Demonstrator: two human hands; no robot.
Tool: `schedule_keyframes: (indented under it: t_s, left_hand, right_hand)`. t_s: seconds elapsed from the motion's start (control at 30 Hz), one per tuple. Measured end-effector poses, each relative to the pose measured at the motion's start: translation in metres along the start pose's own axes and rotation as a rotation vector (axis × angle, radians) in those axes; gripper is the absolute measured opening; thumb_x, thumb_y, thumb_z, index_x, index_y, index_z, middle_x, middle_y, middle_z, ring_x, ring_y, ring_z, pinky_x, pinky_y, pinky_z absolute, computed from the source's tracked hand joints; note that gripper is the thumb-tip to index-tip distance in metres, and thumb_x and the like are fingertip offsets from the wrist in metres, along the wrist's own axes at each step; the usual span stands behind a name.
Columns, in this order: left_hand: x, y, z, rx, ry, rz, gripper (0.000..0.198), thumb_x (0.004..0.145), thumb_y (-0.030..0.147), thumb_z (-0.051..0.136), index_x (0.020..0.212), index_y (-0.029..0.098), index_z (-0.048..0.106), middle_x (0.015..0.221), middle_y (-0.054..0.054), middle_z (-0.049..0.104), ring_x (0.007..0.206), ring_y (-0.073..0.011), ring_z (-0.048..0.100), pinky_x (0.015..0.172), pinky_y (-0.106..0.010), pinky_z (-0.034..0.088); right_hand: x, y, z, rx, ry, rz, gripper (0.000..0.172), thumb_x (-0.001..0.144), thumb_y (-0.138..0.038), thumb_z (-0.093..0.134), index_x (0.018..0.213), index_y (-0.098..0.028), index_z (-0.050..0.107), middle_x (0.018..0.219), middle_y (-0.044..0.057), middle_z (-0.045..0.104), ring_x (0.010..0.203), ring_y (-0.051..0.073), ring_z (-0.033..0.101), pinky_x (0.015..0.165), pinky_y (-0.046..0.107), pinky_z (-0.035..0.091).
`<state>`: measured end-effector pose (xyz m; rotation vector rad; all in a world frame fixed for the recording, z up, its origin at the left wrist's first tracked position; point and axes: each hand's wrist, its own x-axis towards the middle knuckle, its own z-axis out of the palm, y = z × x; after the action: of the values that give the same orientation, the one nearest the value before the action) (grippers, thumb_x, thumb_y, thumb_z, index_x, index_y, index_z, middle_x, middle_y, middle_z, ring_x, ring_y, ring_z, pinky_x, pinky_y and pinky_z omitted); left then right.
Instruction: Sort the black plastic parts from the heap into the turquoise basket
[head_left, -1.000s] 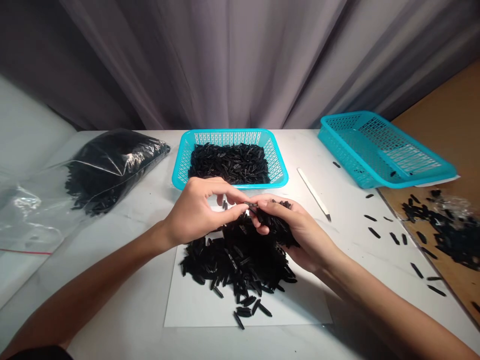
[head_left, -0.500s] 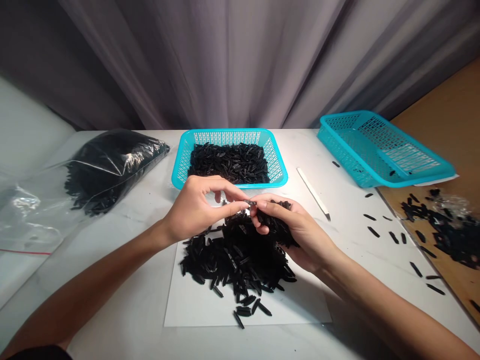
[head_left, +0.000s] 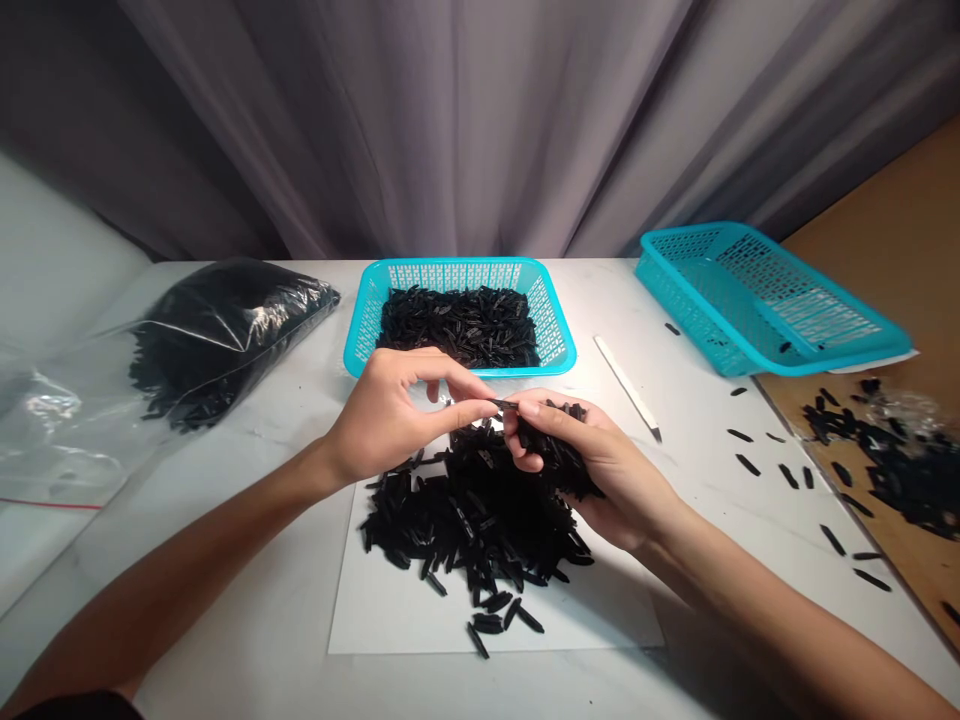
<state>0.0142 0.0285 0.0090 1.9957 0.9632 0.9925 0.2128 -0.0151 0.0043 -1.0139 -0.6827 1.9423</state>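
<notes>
Between thumb and forefinger, my left hand (head_left: pixel 401 410) pinches one end of a small elongated black piece (head_left: pixel 505 404). The piece's other end meets the thumb and fingertip of my right hand (head_left: pixel 589 440). A clump of similar black pieces (head_left: pixel 551 450) is held in the right palm under the curled fingers. Below both hands, a loose heap of black pieces (head_left: pixel 472 530) lies on a white sheet (head_left: pixel 600 620). Just behind the hands stands a turquoise basket (head_left: pixel 559 345) holding many more such pieces.
At the left lies a clear plastic bag (head_left: pixel 240 320) filled with black pieces. A white, dark-tipped tool (head_left: pixel 626 388) rests right of the basket. A second turquoise basket (head_left: pixel 750 365) stands at the back right. Scattered pieces (head_left: pixel 787 475) and a brown board (head_left: pixel 840 420) lie on the right.
The hands have drawn very slightly apart, the right one shifting a little rightward, so more of the black piece shows between the fingertips. Everything else stays put.
</notes>
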Motion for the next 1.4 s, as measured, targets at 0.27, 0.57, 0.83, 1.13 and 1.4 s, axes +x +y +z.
schedule_keyframes:
  t_s: [0.27, 0.57, 0.83, 1.13, 1.4]
  left_hand:
    - [0.009, -0.023, -0.004, 0.246, 0.273, -0.081, 0.024, 0.087, 0.023, 0.073, 0.11, 0.02, 0.073, 0.098, -0.004, 0.076, 0.084, -0.0152, 0.067, 0.067, -0.025, 0.05]
    - [-0.013, 0.001, 0.012, 0.208, -0.207, 0.322, 0.013, 0.09, 0.025, 0.072, 0.101, 0.017, 0.072, 0.1, -0.006, 0.076, 0.096, -0.0187, 0.068, 0.087, -0.032, 0.054]
    - [-0.007, 0.005, 0.01, 0.003, -0.138, -0.081, 0.004, 0.08, 0.016, 0.079, 0.08, 0.02, 0.079, 0.079, 0.0, 0.077, 0.069, -0.0134, 0.066, 0.065, -0.025, 0.052]
    - [-0.003, 0.0, 0.004, -0.031, -0.05, -0.188, 0.003, 0.079, 0.021, 0.078, 0.081, 0.019, 0.079, 0.076, -0.001, 0.076, 0.068, -0.0129, 0.068, 0.064, -0.022, 0.053]
    - [-0.003, -0.002, 0.003, -0.033, -0.078, -0.193, 0.006, 0.08, 0.019, 0.076, 0.086, 0.018, 0.079, 0.079, -0.001, 0.076, 0.07, -0.0131, 0.068, 0.066, -0.022, 0.054]
  right_hand:
    - [0.004, 0.004, 0.0, 0.114, 0.076, 0.043, 0.018, 0.087, -0.029, 0.075, 0.091, -0.012, 0.076, 0.075, 0.002, 0.064, 0.061, 0.008, 0.057, 0.053, 0.015, 0.045]
    - [0.006, 0.011, -0.004, 0.308, 0.159, 0.188, 0.011, 0.087, -0.024, 0.07, 0.084, -0.016, 0.078, 0.08, 0.002, 0.074, 0.064, 0.011, 0.067, 0.061, 0.02, 0.056]
    - [0.002, 0.009, -0.001, 0.2, 0.168, 0.169, 0.012, 0.087, -0.02, 0.07, 0.096, -0.016, 0.078, 0.093, 0.004, 0.076, 0.077, 0.012, 0.07, 0.07, 0.02, 0.058]
    - [0.005, 0.01, -0.001, 0.18, 0.105, 0.15, 0.007, 0.084, -0.019, 0.074, 0.087, -0.013, 0.077, 0.083, 0.005, 0.073, 0.069, 0.01, 0.067, 0.071, 0.02, 0.057]
    - [0.003, 0.01, -0.001, 0.104, 0.08, 0.104, 0.015, 0.079, -0.025, 0.081, 0.085, -0.013, 0.074, 0.08, 0.002, 0.068, 0.064, 0.007, 0.06, 0.064, 0.018, 0.05]
